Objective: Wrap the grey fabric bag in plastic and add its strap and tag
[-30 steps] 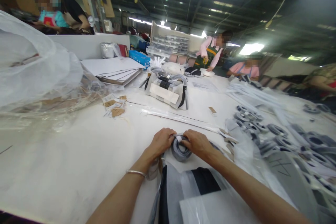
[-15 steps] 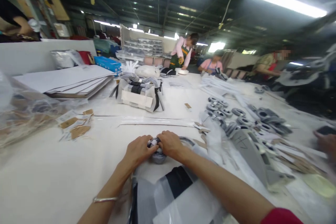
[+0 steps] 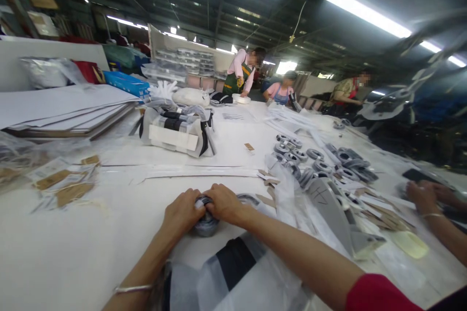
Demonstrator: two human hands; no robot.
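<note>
My left hand (image 3: 184, 211) and my right hand (image 3: 224, 204) are both gripping a small round roll of grey cloth strap (image 3: 206, 227), with my fingers curling over its top and my thumbs pressing near each other. The roll is sitting right in front of me, over the white counter (image 3: 120, 243), but I am not seeing well enough to tell if its bottom is touching. A thin silver bracelet (image 3: 132, 289) is circling my left arm, and a red sleeve (image 3: 379, 294) is covering part of my right arm. Just below the roll, a grey and black cloth bag in clear plastic (image 3: 235, 262) is lying close to me. Another grey strap ring (image 3: 248, 199) is peeking out behind my right arm. Farther off, a pale grey bag with black stripes and a white paper band (image 3: 173, 137) is resting on the counter. Some brown and white paper tags (image 3: 73, 184) are lying in a messy bunch on the left. Many grey strap rolls (image 3: 290, 150) are piling up on the right, near a grey board with black marks (image 3: 326, 204). At the far right, another person's hands (image 3: 425, 194) are working near a dark flat thing (image 3: 419, 176).
</note>
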